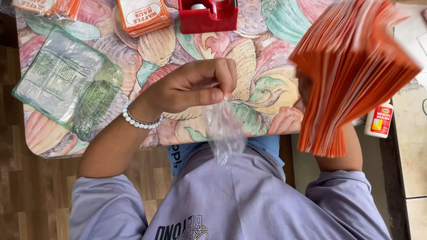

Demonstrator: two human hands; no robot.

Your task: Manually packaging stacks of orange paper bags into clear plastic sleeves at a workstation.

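My left hand (193, 86) hovers over the table's near edge with its fingers pinched on a small clear plastic bag (223, 131) that hangs down toward my lap. A white bead bracelet (138, 121) is on that wrist. My right hand is mostly hidden behind a thick fanned stack of orange paper sleeves (351, 75), which it holds up at the right; the stack is blurred.
The table wears a cloth printed with shells (249, 58). A pack of clear bags (66, 82) lies at the left, and an orange stack (143, 15) and a red holder (209, 15) at the far edge. A white glue bottle (379, 120) stands at the right.
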